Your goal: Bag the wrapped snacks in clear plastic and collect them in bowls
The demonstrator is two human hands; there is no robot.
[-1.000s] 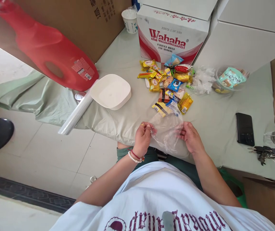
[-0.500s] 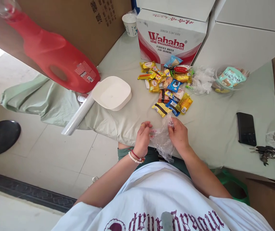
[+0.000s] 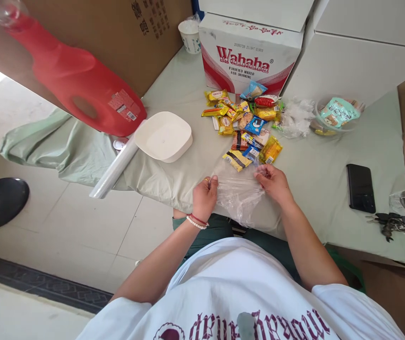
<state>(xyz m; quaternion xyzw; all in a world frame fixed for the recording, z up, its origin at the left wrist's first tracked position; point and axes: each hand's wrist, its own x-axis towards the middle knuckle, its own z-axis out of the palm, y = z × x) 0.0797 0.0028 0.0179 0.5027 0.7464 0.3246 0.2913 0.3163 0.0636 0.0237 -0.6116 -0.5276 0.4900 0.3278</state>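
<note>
A clear plastic bag (image 3: 239, 200) is stretched between my two hands at the table's near edge, its lower part hanging crumpled over my lap. My left hand (image 3: 205, 196) pinches one side of the bag's edge, fingers closed. On the other side, my right hand (image 3: 273, 182) grips the bag between thumb and fingers. Just beyond the bag lies a pile of small wrapped snacks (image 3: 255, 124) in yellow, blue and red packets. The closest is a yellow packet with a dark band (image 3: 236, 160). Left of the pile stands a white square bowl (image 3: 163, 137) with nothing in it.
Left of the bowl are a roll of plastic film (image 3: 117, 165) and a large red jug (image 3: 89, 89). Behind the snacks stands a Wahaha water carton (image 3: 248, 56). To the right are crumpled plastic (image 3: 297, 117), a clear tub with packets (image 3: 339, 115), a black phone (image 3: 361, 188) and keys (image 3: 390, 222).
My hands have moved apart, the left one leftward and the right one rightward. The bag, bunched between them before, is now spread wider with its edge pulled taut.
</note>
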